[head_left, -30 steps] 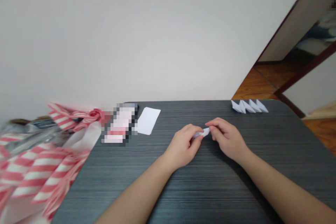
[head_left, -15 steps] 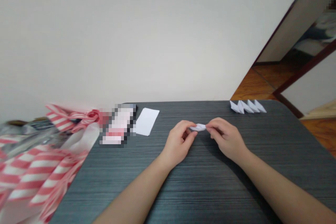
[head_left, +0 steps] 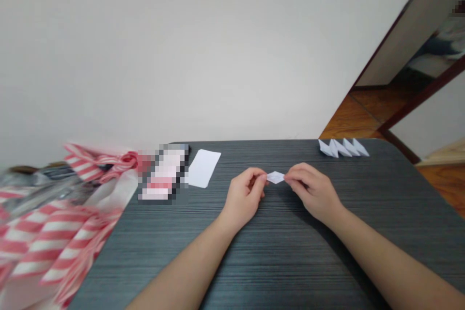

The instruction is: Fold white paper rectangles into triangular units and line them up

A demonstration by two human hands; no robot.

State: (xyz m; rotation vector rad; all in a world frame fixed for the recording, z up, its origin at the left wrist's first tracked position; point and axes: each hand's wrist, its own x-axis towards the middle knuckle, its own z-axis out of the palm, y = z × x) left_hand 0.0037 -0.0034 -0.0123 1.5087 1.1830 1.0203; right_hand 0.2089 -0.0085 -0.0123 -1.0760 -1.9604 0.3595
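Note:
A small folded white paper point(head_left: 276, 177), diamond-shaped from above, is held between my two hands over the dark table. My left hand point(head_left: 246, 194) pinches its left tip between thumb and fingers. At the opposite tip, my right hand point(head_left: 315, 192) grips it the same way. Several folded white paper pieces point(head_left: 343, 148) with pointed ends stand in a row near the table's far right edge. To the left lie flat white paper sheets point(head_left: 204, 168), stacked or single, I cannot tell which.
A phone-like device point(head_left: 165, 172), its screen blurred out, lies left of the sheets. Red-and-white striped cloth point(head_left: 61, 232) and clear plastic are heaped beyond the left edge of the dark wood-grained table point(head_left: 269, 261). A pale wall point(head_left: 218, 48) rises behind.
My left hand has shifted slightly left, and its thumb and fingers have closed on the paper's left tip. The paper now shows its flat diamond face. My right hand stays almost still.

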